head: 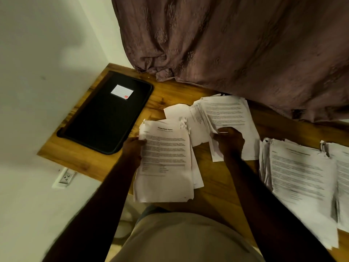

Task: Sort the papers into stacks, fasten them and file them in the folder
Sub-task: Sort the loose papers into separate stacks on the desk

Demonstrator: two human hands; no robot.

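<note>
A black folder [105,118] with a white label lies closed at the table's left end. My left hand [133,148] grips the left edge of a stack of printed papers [166,163] near the front edge. My right hand [229,142] pinches the lower edge of a loose, fanned pile of papers [226,114] in the middle of the table. Two further paper stacks [300,182] lie at the right; the far-right one [342,186] has a dark clip at its top corner.
The wooden table [213,186] meets a white wall on the left, with a wall socket [65,177] below the tabletop. A brown patterned curtain [236,44] hangs over the table's back edge, touching the surface behind the papers.
</note>
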